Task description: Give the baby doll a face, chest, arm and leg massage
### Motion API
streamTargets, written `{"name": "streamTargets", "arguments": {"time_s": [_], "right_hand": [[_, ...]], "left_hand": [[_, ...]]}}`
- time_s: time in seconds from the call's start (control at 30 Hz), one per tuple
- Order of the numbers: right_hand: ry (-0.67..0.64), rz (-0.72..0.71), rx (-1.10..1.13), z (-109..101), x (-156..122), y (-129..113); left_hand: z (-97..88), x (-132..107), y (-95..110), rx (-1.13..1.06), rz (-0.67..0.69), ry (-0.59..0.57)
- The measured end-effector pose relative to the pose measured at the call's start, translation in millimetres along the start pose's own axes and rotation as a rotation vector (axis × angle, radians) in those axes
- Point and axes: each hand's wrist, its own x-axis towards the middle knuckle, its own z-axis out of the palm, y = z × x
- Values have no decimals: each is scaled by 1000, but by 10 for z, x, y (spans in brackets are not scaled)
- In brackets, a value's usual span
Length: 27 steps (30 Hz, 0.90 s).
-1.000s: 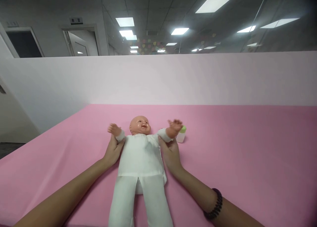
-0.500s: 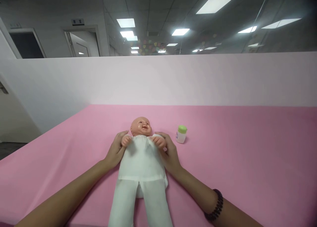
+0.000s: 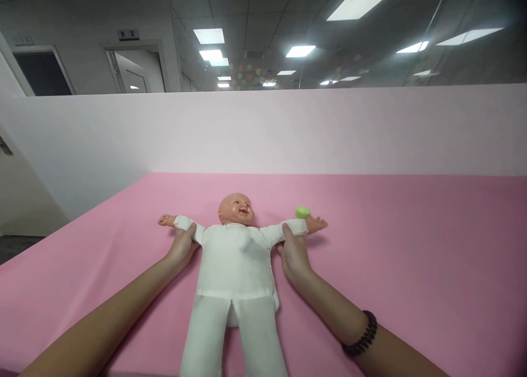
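A baby doll (image 3: 235,256) in white clothes lies on its back on the pink table cover (image 3: 411,267), head away from me. Both of its arms are stretched straight out to the sides. My left hand (image 3: 181,247) grips the doll's arm on the left side, fingers wrapped round the sleeve. My right hand (image 3: 293,252) grips the other arm near the wrist. A small white bottle with a green cap (image 3: 302,213) stands just behind that doll arm, mostly hidden by it.
A pale partition wall (image 3: 288,130) rises at the far edge of the table. The table's left edge (image 3: 74,223) drops off to a dark floor. A dark bead bracelet (image 3: 362,336) sits on my right wrist.
The doll's arms went from raised, to folded over its chest, to spread wide sideways now. My hands moved outward with them, still holding on. The bottle is now partly covered by the doll's arm.
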Motion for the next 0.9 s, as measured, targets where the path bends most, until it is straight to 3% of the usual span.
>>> {"name": "streamTargets", "arguments": {"time_s": [0.1,0.27,0.47,0.6,0.7,0.9], "right_hand": [[-53,-117,11,-25,-44,-132],[-111,-168,48,-162,-34,-220],[-115,-126,17,-206,14,-148],[-156,-247,-162,-197,-22,-115],[-272,-443,-349,-199,-77,-98],[-712,-914,-783,-289,-112,-29]], "left_hand": [[-12,39,9,-25,98,24],[-38,24,55,-69,143,77],[-58,-33,12,-107,101,10],[-59,-119,-21,35,81,-85],[-52,-210,-27,270,219,-174],[-82,-298,-2,817,707,-475]]}}
